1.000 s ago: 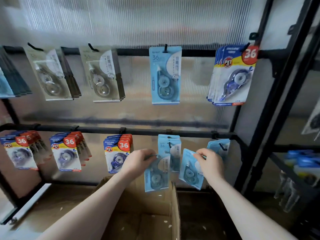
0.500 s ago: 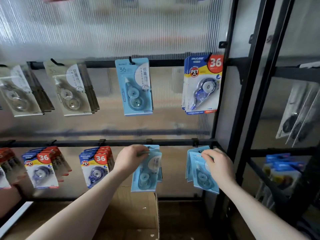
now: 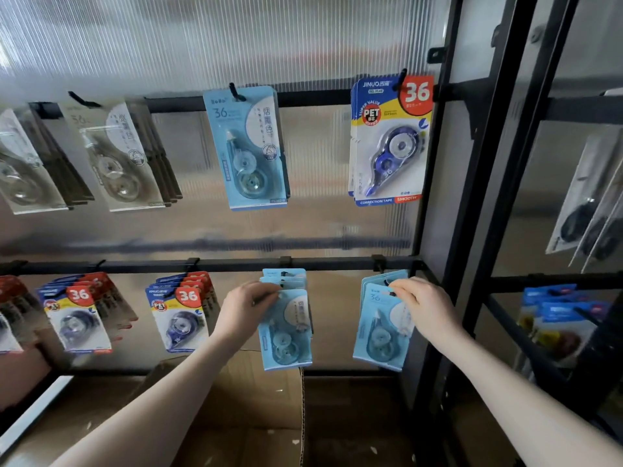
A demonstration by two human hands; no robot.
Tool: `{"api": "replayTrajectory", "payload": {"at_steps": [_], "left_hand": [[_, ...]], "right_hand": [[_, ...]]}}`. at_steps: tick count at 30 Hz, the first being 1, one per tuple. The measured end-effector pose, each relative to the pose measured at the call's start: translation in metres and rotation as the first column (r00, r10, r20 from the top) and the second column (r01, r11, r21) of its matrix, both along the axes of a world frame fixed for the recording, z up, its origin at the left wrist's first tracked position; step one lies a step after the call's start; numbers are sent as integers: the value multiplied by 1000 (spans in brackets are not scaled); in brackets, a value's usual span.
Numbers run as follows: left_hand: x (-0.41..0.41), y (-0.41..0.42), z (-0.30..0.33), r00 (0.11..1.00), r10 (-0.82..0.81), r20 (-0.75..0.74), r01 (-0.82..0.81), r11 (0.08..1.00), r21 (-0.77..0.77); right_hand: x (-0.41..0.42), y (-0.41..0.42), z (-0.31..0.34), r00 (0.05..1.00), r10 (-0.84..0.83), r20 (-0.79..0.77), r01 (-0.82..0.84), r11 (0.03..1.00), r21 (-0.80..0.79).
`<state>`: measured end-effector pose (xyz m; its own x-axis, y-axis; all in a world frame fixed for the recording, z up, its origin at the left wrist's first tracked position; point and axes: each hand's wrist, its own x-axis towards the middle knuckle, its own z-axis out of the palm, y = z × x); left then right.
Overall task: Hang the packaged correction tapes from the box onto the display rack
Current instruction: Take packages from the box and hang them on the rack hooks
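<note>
Change: since the half-second-earlier picture both hands had risen slightly toward the lower rail, and the right-hand pack sat straighter and closer to its hook than before.
Left hand (image 3: pixel 247 310): fingers curled, pinching the top left corner of a light-blue pack (image 3: pixel 286 330) – the front one of a small stack hanging from a hook on the lower rail (image 3: pixel 215 265).
Right hand (image 3: pixel 425 310): fingers pinching the top edge of another light-blue pack (image 3: pixel 379 326) at its hang hole, in front of one or two like packs on the far-right hook of the same rail; whether the hole was fully over the hook could not be told.
Box (image 3: pixel 242 409): brown cardboard, low and near, below the two forearms; its inside was not visible.
Upper rail (image 3: pixel 313 97): one light-blue single pack (image 3: pixel 247 148) in the middle, a blue-yellow-red stack marked 36 (image 3: pixel 389 139) to the right, grey-toned packs (image 3: pixel 121 156) to the left.
Lower rail, left part: two stacks of blue-and-red packs marked 36 (image 3: pixel 178 313) – left of the left hand, near it but apart.
Backing: ribbed translucent panel (image 3: pixel 202 38) behind the rails.
Far right: black frame post (image 3: pixel 472 183), with more hanging goods beyond it, blurred.
</note>
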<state>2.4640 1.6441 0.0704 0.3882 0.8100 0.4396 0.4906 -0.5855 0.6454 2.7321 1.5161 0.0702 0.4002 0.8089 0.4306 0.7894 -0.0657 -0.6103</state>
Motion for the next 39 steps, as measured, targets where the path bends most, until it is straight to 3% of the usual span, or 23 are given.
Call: {"api": "replayTrajectory", "payload": {"at_steps": [16, 26, 32, 39], "left_hand": [[13, 29, -5, 989, 5, -147, 17, 988, 152], [12, 32, -11, 979, 90, -181, -42, 967, 252], [-12, 27, -13, 954, 169, -248, -115, 970, 216], [-46, 17, -26, 926, 160, -342, -114, 982, 151]], "right_hand": [[15, 31, 3, 958, -72, 277, 108, 987, -119], [15, 33, 7, 953, -90, 288, 108, 993, -48], [6, 24, 9, 920, -160, 359, 139, 987, 82], [-31, 18, -2, 876, -143, 460, 141, 989, 39]]}}
